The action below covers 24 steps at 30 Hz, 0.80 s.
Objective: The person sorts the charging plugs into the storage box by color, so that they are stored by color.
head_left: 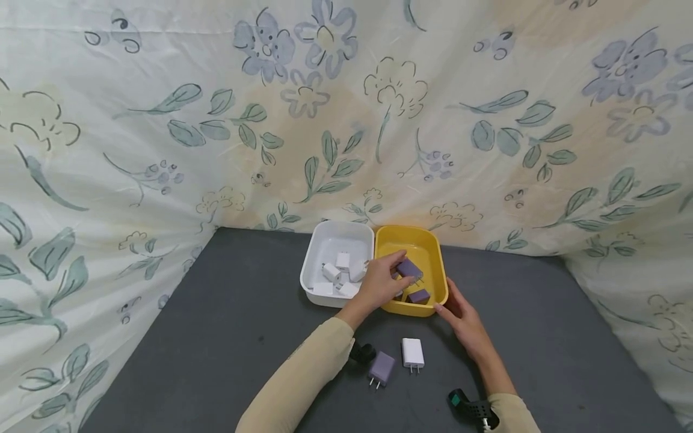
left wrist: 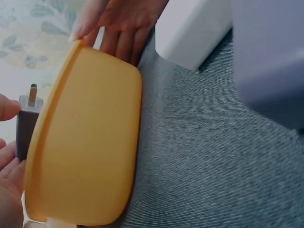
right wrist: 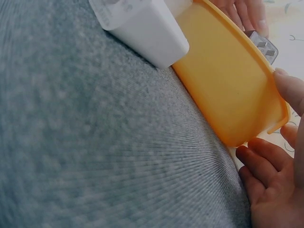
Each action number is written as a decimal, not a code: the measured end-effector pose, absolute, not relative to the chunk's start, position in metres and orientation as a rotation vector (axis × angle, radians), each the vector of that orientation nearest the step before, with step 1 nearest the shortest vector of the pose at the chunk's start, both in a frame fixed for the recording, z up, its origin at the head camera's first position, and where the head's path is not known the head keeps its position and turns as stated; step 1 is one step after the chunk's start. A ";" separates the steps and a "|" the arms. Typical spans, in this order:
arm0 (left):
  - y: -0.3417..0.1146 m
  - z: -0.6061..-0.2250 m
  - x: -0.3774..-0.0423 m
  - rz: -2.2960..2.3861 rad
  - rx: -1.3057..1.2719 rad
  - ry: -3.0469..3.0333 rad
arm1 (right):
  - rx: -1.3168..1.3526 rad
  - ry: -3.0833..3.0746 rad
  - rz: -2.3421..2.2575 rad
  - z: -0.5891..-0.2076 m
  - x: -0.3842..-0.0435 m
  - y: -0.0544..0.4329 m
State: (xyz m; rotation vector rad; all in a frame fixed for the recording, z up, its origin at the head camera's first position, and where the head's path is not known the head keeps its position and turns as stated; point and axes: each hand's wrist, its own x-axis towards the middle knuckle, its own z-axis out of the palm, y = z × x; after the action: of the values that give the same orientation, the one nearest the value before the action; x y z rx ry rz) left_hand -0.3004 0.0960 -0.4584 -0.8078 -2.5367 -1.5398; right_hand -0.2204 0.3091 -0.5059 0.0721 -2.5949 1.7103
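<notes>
My left hand reaches over the yellow container and pinches a purple charger plug between thumb and fingers. In the left wrist view this charger is just above the rim, a metal prong pointing up. Another purple charger lies in the yellow container's front part, and the left hand partly hides what is beside it. My right hand holds the container's front right corner, thumb at the rim and fingers along the outer side.
Left of the yellow container, side by side with it, stands a white container holding several white chargers. On the dark grey table, nearer me, lie a white charger and a purple charger. A floral cloth hangs behind.
</notes>
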 end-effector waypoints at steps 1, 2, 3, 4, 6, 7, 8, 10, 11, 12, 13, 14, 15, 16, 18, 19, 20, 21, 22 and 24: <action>0.096 -0.459 -0.300 -1.550 -0.808 -2.536 | 0.071 -2.597 1.713 -0.501 -0.218 0.307; 0.096 -0.460 -0.300 -1.560 -0.808 -2.533 | 0.071 -2.595 1.720 -0.497 -0.215 0.305; 0.096 -0.461 -0.300 -1.572 -0.806 -2.527 | 0.077 -2.604 1.707 -0.497 -0.216 0.305; 0.097 -0.461 -0.300 -1.586 -0.804 -2.518 | 0.078 -2.604 1.707 -0.497 -0.215 0.305; 0.097 -0.460 -0.301 -1.613 -0.800 -2.499 | 0.087 -2.594 1.722 -0.494 -0.214 0.304; 0.097 -0.460 -0.301 -1.623 -0.796 -2.491 | 0.092 -2.588 1.731 -0.494 -0.214 0.304; 0.098 -0.459 -0.302 -1.635 -0.794 -2.481 | 0.096 -2.584 1.732 -0.496 -0.215 0.305; 0.097 -0.458 -0.303 -1.656 -0.794 -2.465 | 0.091 -2.578 1.744 -0.494 -0.215 0.305; 0.097 -0.458 -0.304 -1.662 -0.798 -2.459 | 0.091 -2.578 1.747 -0.493 -0.215 0.305; 0.096 -0.458 -0.304 -1.665 -0.799 -2.454 | 0.086 -2.584 1.741 -0.496 -0.216 0.306; 0.096 -0.458 -0.304 -1.669 -0.800 -2.451 | 0.080 -2.587 1.737 -0.500 -0.218 0.308; 0.095 -0.458 -0.304 -1.673 -0.803 -2.447 | 0.076 -2.588 1.734 -0.503 -0.220 0.309; 0.095 -0.458 -0.304 -1.675 -0.804 -2.446 | 0.071 -2.591 1.732 -0.507 -0.221 0.311; 0.095 -0.458 -0.303 -1.676 -0.807 -2.443 | 0.066 -2.592 1.729 -0.510 -0.223 0.312; 0.094 -0.458 -0.303 -1.669 -0.810 -2.442 | 0.058 -2.590 1.728 -0.515 -0.225 0.315; 0.094 -0.458 -0.303 -1.666 -0.817 -2.440 | 0.056 -2.589 1.726 -0.517 -0.226 0.316; 0.093 -0.458 -0.302 -1.659 -0.823 -2.439 | 0.055 -2.588 1.728 -0.518 -0.227 0.316; 0.093 -0.458 -0.302 -1.655 -0.832 -2.436 | 0.055 -2.587 1.730 -0.519 -0.227 0.317; 0.093 -0.458 -0.301 -1.653 -0.841 -2.430 | 0.054 -2.586 1.732 -0.519 -0.228 0.317; 0.092 -0.458 -0.301 -1.644 -0.864 -2.420 | 0.050 -2.583 1.737 -0.519 -0.228 0.317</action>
State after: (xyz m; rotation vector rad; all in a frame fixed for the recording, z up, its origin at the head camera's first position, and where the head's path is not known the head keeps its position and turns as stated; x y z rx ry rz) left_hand -0.3006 0.0923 -0.4578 -0.8642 -2.4196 -1.6436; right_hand -0.2278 0.3171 -0.5195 0.0496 -2.5831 1.7367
